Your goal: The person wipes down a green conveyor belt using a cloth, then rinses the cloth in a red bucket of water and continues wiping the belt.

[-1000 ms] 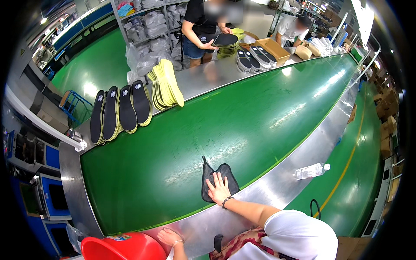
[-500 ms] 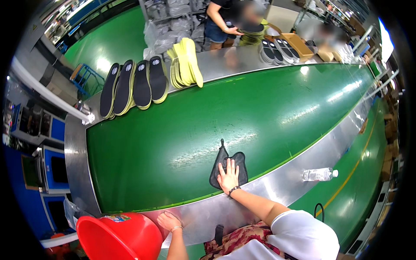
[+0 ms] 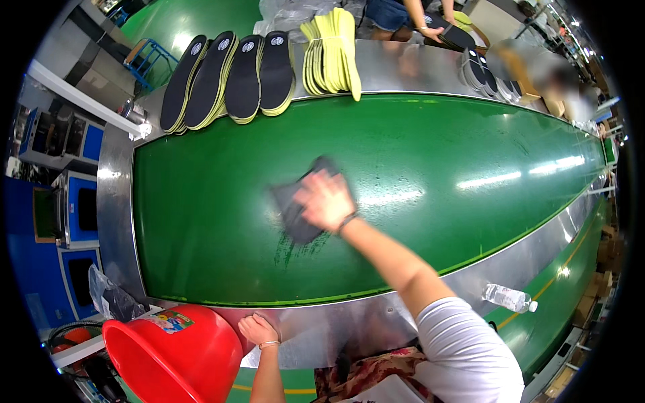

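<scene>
Your right hand (image 3: 326, 201), fingers outstretched, presses the cloth (image 3: 302, 229) on the belt (image 3: 201, 228); keep pressure even, overlapping strokes over the smear (image 3: 289, 254) at six o'clock. Left hand (image 3: 258, 330), at seven: finger closure unclear.

The right hand (image 3: 327, 201) has moved the black cloth (image 3: 293, 221) from the near edge of the green surface (image 3: 430, 228) to mid-width, the arm reaching farther. Though blurred, the cloth seems turned; dark streaks (image 3: 295, 254) now show on its near side.
</scene>
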### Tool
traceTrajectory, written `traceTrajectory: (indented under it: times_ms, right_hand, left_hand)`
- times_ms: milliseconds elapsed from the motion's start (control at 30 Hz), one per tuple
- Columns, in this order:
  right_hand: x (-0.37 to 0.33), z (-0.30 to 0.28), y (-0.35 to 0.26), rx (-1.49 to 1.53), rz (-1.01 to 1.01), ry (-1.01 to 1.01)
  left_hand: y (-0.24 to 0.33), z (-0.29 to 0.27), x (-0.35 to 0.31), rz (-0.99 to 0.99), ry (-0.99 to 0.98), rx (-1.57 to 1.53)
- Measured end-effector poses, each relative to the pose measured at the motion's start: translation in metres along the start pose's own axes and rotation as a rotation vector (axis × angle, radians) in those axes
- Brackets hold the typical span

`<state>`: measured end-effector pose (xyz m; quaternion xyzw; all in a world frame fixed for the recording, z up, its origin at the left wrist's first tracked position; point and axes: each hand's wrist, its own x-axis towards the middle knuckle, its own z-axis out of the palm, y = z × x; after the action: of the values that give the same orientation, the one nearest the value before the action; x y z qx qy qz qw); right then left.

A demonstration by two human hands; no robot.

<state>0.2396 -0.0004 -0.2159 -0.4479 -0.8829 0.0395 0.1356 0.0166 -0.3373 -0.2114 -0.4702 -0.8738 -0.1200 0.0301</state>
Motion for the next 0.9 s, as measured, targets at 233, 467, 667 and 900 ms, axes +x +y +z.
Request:
traceTrajectory:
  times_ms: [233,467,667,900]
  right_hand:
    - [0.006,0.010,0.197,-0.366,1.103,0.088]
    - [0.129,0.029,-0.101,0.080,0.024,-0.124]
    - [0.142,0.030,-0.009,0.062,-0.232,0.000]
    - [0.123,0.027,0.176,-0.330,1.046,0.051]
  left_hand:
    - [0.000,0.003,-0.002,0.005,-0.005,-0.032]
    - [-0.002,-0.001,0.001,0.018,0.016,-0.008]
    - [-0.008,-0.001,-0.004,-0.027,-0.005,0.008]
    - [-0.001,-0.002,0.002,0.025,-0.018,-0.032]
